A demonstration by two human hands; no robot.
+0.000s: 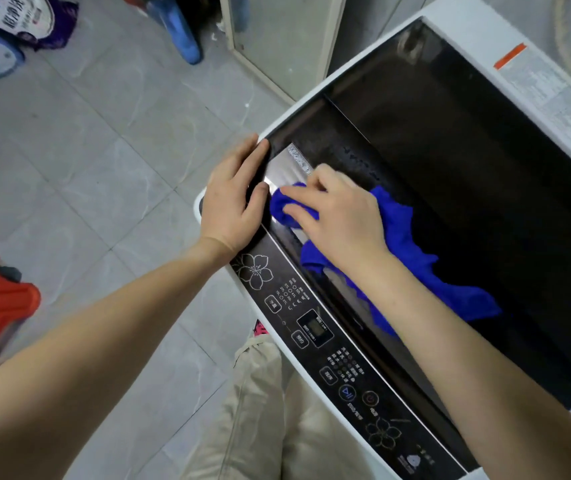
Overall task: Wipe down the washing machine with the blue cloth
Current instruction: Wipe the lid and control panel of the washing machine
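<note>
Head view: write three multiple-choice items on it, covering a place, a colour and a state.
1. Where does the left hand rest?
A. On a corner of the washing machine
B. On a shelf
C. In a pocket

2. What colour is the cloth?
A. Red
B. Blue
C. White

3. What is the right hand doing?
A. Hanging idle
B. Turning a tap
C. Holding the cloth on the washing machine

Key: 1 A, its fingers lie along the corner's edge; 2 B, it is bright blue; 3 C, its fingers curl over the bunched cloth.
</note>
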